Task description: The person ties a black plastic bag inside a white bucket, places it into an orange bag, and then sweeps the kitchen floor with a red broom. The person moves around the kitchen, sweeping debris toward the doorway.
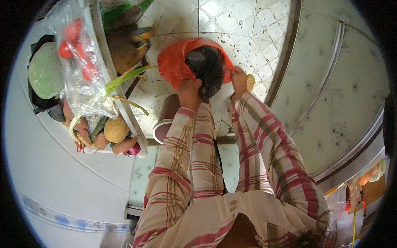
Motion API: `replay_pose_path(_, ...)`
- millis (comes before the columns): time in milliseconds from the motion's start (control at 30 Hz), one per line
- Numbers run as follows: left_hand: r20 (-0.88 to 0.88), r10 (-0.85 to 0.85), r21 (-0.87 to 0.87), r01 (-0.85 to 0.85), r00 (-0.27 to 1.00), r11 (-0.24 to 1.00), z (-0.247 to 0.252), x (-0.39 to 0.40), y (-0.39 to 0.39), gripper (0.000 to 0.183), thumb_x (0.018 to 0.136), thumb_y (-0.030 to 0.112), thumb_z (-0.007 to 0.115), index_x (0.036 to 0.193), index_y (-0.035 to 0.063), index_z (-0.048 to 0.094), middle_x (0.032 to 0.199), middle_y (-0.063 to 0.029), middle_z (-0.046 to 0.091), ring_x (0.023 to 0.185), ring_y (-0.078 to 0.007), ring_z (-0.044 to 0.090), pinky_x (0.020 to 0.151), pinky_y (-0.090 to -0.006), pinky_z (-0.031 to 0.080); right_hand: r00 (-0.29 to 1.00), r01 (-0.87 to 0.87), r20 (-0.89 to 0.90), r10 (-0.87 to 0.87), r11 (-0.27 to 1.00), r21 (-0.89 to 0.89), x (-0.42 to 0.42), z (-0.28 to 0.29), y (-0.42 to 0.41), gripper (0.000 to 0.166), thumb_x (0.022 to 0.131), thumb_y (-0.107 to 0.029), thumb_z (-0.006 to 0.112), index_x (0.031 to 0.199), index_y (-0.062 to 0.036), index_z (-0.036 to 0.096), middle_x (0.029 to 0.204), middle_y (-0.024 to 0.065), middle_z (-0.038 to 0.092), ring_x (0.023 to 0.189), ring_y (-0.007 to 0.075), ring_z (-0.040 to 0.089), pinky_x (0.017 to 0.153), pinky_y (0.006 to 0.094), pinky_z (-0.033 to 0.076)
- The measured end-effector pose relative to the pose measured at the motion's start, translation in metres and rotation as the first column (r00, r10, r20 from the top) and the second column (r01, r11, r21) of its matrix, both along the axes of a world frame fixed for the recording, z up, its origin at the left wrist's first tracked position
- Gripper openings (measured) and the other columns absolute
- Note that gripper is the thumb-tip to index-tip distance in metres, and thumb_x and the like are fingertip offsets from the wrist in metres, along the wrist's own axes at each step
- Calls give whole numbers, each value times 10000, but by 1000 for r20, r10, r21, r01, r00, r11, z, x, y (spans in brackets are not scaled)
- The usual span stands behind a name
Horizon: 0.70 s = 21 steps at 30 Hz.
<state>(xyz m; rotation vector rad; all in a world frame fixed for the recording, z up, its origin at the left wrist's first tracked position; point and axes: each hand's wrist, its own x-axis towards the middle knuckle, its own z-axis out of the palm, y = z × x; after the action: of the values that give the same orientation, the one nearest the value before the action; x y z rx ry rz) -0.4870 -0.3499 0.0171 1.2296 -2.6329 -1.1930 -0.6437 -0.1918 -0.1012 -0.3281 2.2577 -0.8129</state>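
Observation:
A red plastic bag (175, 59) is spread wide just above the tiled floor, with a black plastic bag (211, 62) bunched inside its mouth. My left hand (190, 93) is closed on the gathered neck of the black bag, beside the red bag's near edge. The right edge of the red bag is pinched in the fingers of my right hand (238, 80). What the black bag contains is hidden.
A brown bucket (166, 116) with a white rim lies tilted by my left forearm. To the left a white shelf (108, 59) holds potatoes (116, 129), tomatoes in clear plastic (73, 31) and a large green melon or gourd (46, 71). Cabinet doors (328, 77) stand at the right.

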Motion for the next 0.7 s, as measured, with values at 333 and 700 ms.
replay_pose_path(333,82,96,-76,-90,992,993,82,3,5,168,595,146,650,702,98,531,633,-116,495,635,-327,516,549,-422,390,900,106,429,-73,993,-54,62,206,-42,134,822,-113,539,785,15,531,628,111,431,588,166,437,562,308,372)
replay_pose_path(700,-35,468,98,-463,883,881,47,21,19,236,535,62,649,766,75,604,678,-122,513,660,-330,526,550,-383,409,751,190,641,-160,982,22,31,241,-38,213,903,-231,481,893,-30,549,790,-35,482,719,51,426,659,208,374)
